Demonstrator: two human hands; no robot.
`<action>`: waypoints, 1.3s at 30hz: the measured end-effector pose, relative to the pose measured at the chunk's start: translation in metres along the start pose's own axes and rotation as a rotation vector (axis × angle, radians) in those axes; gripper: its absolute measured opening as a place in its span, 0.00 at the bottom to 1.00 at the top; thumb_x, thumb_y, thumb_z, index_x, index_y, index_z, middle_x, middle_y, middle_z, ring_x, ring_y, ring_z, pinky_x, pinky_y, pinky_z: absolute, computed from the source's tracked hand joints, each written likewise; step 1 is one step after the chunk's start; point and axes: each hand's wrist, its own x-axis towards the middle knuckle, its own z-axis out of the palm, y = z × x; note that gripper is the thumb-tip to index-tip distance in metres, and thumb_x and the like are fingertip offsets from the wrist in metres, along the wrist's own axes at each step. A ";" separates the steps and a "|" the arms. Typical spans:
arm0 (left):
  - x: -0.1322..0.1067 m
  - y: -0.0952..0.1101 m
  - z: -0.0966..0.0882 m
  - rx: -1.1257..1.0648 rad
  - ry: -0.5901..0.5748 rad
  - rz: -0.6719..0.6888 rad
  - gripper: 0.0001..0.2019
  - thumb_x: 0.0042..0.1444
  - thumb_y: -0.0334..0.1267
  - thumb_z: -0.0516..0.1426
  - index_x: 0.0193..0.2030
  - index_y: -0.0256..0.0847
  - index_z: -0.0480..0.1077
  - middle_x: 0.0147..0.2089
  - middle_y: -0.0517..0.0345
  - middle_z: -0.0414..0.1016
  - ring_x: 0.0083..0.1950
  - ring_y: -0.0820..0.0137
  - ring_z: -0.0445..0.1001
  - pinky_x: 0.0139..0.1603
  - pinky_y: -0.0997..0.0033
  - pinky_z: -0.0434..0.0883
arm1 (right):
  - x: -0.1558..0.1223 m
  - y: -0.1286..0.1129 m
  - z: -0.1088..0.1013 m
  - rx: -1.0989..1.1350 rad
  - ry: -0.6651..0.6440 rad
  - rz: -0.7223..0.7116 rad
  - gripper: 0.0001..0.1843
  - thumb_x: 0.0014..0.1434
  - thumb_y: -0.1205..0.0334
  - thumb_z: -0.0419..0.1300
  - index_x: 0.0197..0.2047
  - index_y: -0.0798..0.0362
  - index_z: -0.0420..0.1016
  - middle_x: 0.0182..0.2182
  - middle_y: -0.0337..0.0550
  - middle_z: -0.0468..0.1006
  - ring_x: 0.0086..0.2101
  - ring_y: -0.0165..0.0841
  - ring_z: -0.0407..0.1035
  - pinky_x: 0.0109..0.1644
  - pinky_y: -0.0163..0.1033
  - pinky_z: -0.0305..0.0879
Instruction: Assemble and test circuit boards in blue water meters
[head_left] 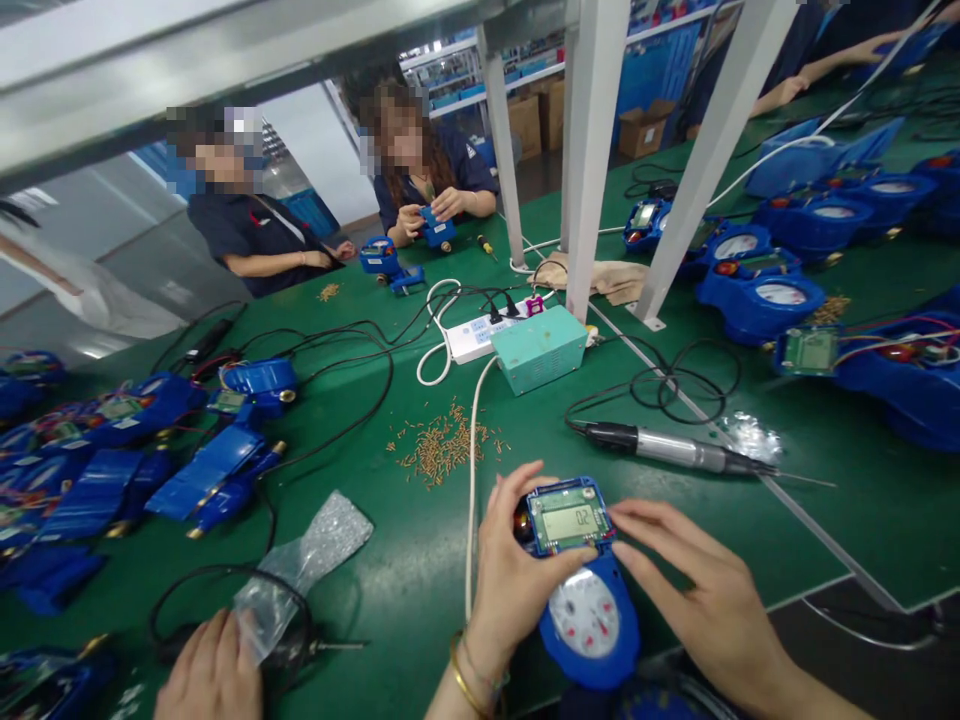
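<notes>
A blue water meter is in front of me, its round dial towards me and a lit-grey display reading 0.2 on an exposed circuit board in its upper housing. My left hand grips the upper housing from the left, fingers behind it and thumb across its lower edge. At the housing's right edge is my right hand, fingers stretched and thumb apart, the tips touching or very close to it. Beyond the meter lies a scattered pile of small brass-coloured screws.
A co-worker's hand rests lower left by a clear bag and a black-corded driver. An electric screwdriver lies right. A green box, a power strip, cables and metal posts stand ahead. Blue meters crowd both sides; people sit opposite.
</notes>
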 end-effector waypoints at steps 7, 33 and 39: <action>-0.011 0.005 0.006 0.241 0.015 0.074 0.31 0.49 0.44 0.69 0.59 0.47 0.66 0.63 0.51 0.71 0.69 0.54 0.63 0.74 0.41 0.49 | -0.007 0.001 0.012 -0.158 0.010 -0.174 0.14 0.67 0.68 0.58 0.54 0.62 0.76 0.48 0.53 0.80 0.46 0.37 0.77 0.56 0.38 0.71; -0.002 -0.010 -0.017 -0.075 -0.199 0.095 0.33 0.45 0.43 0.72 0.60 0.48 0.72 0.53 0.52 0.70 0.55 0.61 0.71 0.59 0.60 0.67 | -0.007 0.011 0.002 -0.307 -0.150 0.037 0.26 0.71 0.50 0.50 0.61 0.59 0.72 0.54 0.50 0.77 0.49 0.42 0.76 0.49 0.39 0.74; 0.000 -0.016 -0.017 -0.179 -0.221 0.060 0.33 0.44 0.42 0.72 0.59 0.45 0.71 0.56 0.51 0.72 0.59 0.59 0.70 0.62 0.60 0.64 | -0.012 0.026 0.011 0.192 -0.242 0.502 0.31 0.65 0.41 0.54 0.65 0.49 0.67 0.65 0.43 0.65 0.65 0.46 0.57 0.68 0.54 0.54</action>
